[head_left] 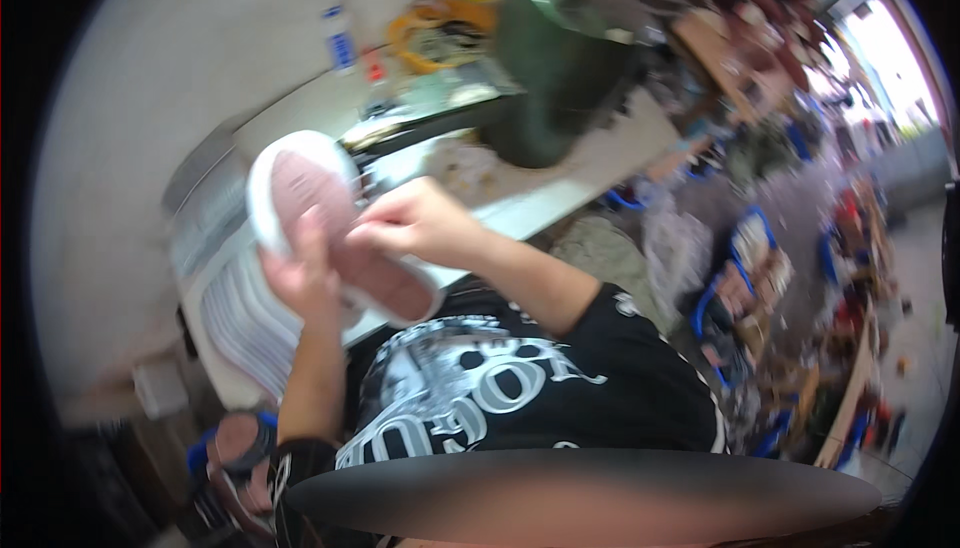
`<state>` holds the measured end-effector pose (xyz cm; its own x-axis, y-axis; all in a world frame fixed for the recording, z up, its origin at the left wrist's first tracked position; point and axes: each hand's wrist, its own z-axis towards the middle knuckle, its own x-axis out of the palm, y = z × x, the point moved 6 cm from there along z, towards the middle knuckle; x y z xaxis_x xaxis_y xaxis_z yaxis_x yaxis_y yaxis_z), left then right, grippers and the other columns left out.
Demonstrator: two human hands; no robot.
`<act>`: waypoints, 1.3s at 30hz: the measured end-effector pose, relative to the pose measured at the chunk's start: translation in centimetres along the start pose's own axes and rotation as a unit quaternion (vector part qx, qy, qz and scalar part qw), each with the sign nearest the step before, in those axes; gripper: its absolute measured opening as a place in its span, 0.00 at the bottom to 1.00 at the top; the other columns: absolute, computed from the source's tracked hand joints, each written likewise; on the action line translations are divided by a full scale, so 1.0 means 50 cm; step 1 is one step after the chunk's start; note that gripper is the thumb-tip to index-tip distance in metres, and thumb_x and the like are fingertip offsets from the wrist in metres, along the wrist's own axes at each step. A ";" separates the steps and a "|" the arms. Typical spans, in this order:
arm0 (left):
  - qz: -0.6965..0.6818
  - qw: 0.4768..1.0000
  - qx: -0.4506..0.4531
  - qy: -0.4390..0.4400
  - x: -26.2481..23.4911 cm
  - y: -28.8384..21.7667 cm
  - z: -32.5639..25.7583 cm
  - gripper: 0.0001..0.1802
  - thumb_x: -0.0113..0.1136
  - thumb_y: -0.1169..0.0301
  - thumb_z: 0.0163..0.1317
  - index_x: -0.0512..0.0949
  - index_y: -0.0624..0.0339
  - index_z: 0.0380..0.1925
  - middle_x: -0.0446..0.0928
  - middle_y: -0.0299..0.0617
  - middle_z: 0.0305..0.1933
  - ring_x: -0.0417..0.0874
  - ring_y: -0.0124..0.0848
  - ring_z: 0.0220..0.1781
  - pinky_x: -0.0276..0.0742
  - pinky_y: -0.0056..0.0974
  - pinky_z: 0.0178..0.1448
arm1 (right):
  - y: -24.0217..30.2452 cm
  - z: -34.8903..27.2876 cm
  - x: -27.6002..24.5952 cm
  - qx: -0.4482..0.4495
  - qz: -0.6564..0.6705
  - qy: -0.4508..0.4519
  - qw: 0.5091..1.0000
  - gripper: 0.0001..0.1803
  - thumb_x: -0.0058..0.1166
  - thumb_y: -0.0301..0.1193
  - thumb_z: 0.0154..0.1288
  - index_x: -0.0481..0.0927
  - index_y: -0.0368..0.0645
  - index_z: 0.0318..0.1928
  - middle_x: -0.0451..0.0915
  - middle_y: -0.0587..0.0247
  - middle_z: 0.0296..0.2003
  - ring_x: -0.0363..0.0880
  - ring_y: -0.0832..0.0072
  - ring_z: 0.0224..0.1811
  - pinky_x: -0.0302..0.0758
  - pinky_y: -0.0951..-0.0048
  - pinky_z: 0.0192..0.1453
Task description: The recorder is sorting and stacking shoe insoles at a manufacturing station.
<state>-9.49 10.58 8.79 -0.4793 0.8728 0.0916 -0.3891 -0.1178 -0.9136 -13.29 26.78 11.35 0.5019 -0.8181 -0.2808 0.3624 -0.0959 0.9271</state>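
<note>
A pink shoe with a thick white sole rim is held up over the table's front edge, tilted. My left hand grips it by its near left side, with the thumb lying across the pink upper. My right hand is closed in a pinch at the middle of the shoe's right side. Whatever its fingertips hold is too small and blurred to make out. Just below and left of the shoe, a row of whitish soles stands packed together on the table.
Behind the shoe are a blue-and-white bottle, a small red-topped bottle and an orange basket. A big dark green machine stands on the white table. Blue-rimmed baskets of shoe parts crowd the right floor.
</note>
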 end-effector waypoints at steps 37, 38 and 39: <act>0.291 0.902 -0.083 0.308 0.169 0.276 0.438 0.37 0.50 0.45 0.64 0.67 0.66 0.60 0.62 0.51 0.67 0.62 0.43 0.68 0.60 0.40 0.68 | -0.140 0.103 0.025 0.137 0.514 -0.203 0.822 0.16 0.42 0.32 0.66 0.72 0.26 0.38 0.80 0.46 0.24 0.82 0.69 0.20 0.79 0.76 0.21; 0.300 0.868 0.149 0.365 0.183 0.240 0.458 0.38 0.58 0.46 0.56 0.69 0.62 0.59 0.56 0.52 0.70 0.52 0.45 0.73 0.54 0.44 0.71 | -0.136 0.108 0.028 0.133 0.514 -0.201 0.823 0.17 0.42 0.33 0.67 0.72 0.27 0.39 0.80 0.47 0.25 0.82 0.69 0.20 0.79 0.76 0.22; 0.298 0.868 0.147 0.369 0.203 0.203 0.455 0.38 0.58 0.46 0.56 0.69 0.62 0.59 0.56 0.52 0.70 0.52 0.45 0.73 0.54 0.44 0.71 | -0.139 0.110 0.022 0.132 0.514 -0.204 0.823 0.17 0.42 0.34 0.67 0.72 0.28 0.40 0.80 0.48 0.25 0.82 0.69 0.21 0.79 0.76 0.22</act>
<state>-36.20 7.45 9.44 -0.0725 0.6680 -0.7406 -0.4800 -0.6743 -0.5612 -19.56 23.44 5.96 0.1119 -0.6607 0.7423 -0.2997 0.6898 0.6591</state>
